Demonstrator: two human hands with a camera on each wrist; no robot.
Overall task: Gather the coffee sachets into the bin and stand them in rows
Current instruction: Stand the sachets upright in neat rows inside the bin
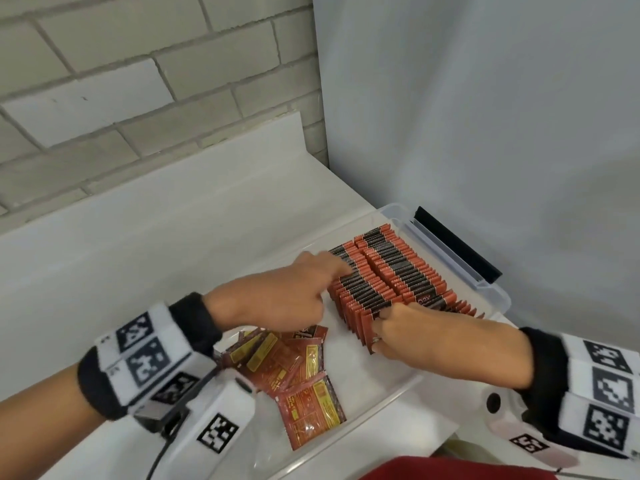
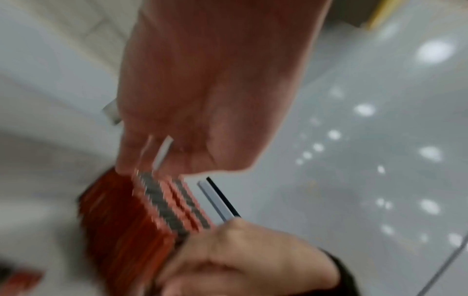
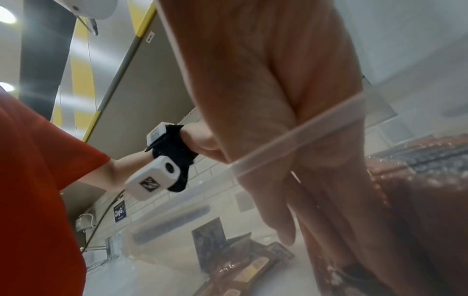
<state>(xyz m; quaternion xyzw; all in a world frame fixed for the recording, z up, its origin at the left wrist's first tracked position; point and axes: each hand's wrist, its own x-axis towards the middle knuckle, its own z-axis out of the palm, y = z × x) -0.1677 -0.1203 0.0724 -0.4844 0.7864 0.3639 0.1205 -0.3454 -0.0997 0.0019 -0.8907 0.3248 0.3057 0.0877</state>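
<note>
Two bare hands squared up standing red-and-black coffee sachets in a clear plastic bin.

My left hand, forefinger out, steadied the row; my right hand pinched its near end (loose sachets lay flat behind). Pressing gently kept them upright.

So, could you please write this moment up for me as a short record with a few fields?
Setting: clear plastic bin on a white counter by a brick wall
Standing sachets: two packed rows, upright, in the far part of the bin
Loose sachets: a flat, jumbled pile in the near part of the bin
Left hand: fingers curled, index finger touching the left row's side
Right hand: fingers against the rows' near end
Progress: most stand in rows; the loose pile remains
</note>
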